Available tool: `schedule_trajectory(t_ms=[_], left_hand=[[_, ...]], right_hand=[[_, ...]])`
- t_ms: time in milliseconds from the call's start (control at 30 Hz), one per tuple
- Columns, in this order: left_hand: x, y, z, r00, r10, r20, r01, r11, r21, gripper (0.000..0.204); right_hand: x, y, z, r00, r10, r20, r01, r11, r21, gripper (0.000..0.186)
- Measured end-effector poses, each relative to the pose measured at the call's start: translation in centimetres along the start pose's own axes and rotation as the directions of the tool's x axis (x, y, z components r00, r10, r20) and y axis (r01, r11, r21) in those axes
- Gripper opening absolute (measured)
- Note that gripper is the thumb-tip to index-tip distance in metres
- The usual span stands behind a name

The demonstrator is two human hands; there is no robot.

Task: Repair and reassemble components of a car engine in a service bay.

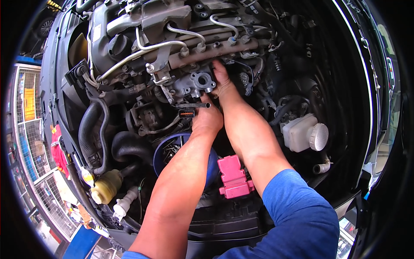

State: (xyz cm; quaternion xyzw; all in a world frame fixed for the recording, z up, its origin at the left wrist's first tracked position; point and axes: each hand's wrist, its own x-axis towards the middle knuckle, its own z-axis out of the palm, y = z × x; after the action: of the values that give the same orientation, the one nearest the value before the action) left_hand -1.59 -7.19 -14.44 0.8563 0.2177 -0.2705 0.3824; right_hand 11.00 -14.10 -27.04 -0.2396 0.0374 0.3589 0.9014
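Observation:
A grey cast-metal housing (189, 84) with a round flanged opening sits below a rusty fuel rail (215, 51) in the engine bay. My left hand (208, 115) is closed against its underside, with one digit at the lower flange and the others out of sight. Around the housing's right side curls my right hand (221, 80); its thumb points up toward the rail and its remaining fingers are hidden. A short black hose end (202, 105) and a black electrical connector (186, 113) lie just left of my left hand.
Under my left forearm is a blue bowl (156, 157) with loose metal parts in it. A pink plastic cover (235, 177) lies between my forearms. White reservoir (299, 133) stands right, yellowed reservoir (106, 187) lower left. Thick black hoses (89, 129) run along the left.

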Motion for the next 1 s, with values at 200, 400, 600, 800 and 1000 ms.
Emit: schedule_trajectory(t_ms=[200, 400, 600, 800, 1000], left_hand=[[0.3, -0.4, 0.3, 1.0, 0.01, -0.012, -0.01, 1.0, -0.004, 0.082], [0.7, -0.6, 0.5, 1.0, 0.019, 0.01, -0.019, 1.0, 0.015, 0.082], [0.9, -0.9, 0.8, 1.0, 0.027, -0.014, -0.028, 0.999, -0.04, 0.08], [0.8, -0.7, 0.5, 1.0, 0.013, -0.015, -0.013, 1.0, -0.005, 0.072], [0.7, -0.4, 0.3, 0.998, -0.063, 0.019, 0.062, 0.997, 0.05, 0.066]], right_hand=[[-0.2, 0.0, 0.0, 0.999, 0.036, -0.033, -0.037, 0.999, -0.017, 0.073], [-0.4, 0.0, 1.2, 0.993, 0.0, -0.117, -0.006, 0.999, -0.05, 0.074], [-0.2, -0.2, 1.3, 0.998, 0.003, -0.062, -0.004, 1.0, -0.011, 0.068], [-0.3, 0.0, 1.1, 0.995, 0.027, -0.098, -0.027, 1.0, -0.005, 0.068], [-0.3, 0.2, 1.4, 0.994, 0.02, -0.105, -0.019, 1.0, 0.009, 0.069]])
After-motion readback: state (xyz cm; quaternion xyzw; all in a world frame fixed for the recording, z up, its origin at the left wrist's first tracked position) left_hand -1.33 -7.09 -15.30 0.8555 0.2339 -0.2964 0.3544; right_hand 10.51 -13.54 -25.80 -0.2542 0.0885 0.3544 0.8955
